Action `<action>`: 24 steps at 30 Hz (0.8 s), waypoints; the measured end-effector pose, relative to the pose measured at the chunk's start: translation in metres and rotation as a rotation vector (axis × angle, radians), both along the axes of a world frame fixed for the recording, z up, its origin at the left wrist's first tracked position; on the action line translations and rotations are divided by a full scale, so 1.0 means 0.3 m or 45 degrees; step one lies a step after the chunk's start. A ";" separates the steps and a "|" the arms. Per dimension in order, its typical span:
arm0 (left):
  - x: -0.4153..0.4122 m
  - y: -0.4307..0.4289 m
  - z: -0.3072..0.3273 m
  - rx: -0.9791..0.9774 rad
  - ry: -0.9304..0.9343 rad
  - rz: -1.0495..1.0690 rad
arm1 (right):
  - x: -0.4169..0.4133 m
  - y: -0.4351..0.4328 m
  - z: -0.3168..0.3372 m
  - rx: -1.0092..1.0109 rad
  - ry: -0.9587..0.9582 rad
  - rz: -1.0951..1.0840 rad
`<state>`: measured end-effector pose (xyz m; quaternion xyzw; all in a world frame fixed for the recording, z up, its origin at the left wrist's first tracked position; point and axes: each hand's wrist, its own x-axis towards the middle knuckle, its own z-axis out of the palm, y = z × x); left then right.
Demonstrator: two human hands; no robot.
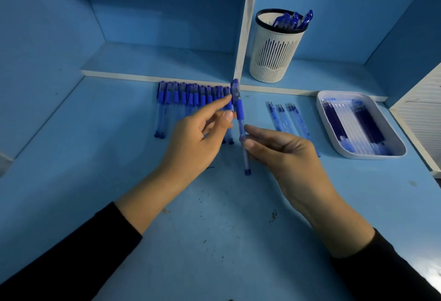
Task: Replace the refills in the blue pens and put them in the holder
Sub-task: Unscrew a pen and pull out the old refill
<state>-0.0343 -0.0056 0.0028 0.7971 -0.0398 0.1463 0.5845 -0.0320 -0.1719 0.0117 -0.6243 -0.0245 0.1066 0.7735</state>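
My right hand (pixel 284 152) pinches a capped blue pen (pixel 240 119) by its clear barrel and holds it nearly upright above the desk. My left hand (pixel 198 141) is just left of the pen, its fingers relaxed and its forefinger tip close to the pen's cap; it holds nothing. A row of several blue pens (pixel 188 100) lies along the shelf edge behind my left hand. The white slotted holder (pixel 274 55) stands on the low shelf at the back and has several blue pens in it. Several loose refills (pixel 286 117) lie right of the held pen.
A white tray (pixel 334 138) with several refills sits at the right of the desk. A white upright shelf divider (pixel 244 33) stands just left of the holder. A white slatted panel (pixel 424 109) is at the far right edge.
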 end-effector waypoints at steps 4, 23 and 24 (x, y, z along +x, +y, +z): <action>-0.001 -0.012 0.012 -0.264 0.026 0.002 | -0.013 0.011 -0.003 -0.050 -0.061 -0.017; -0.081 0.020 -0.007 -0.128 0.066 -0.272 | 0.002 -0.017 0.006 0.013 -0.373 -0.084; -0.085 0.022 -0.013 -0.107 0.067 -0.278 | 0.002 -0.017 0.002 -0.020 -0.380 -0.095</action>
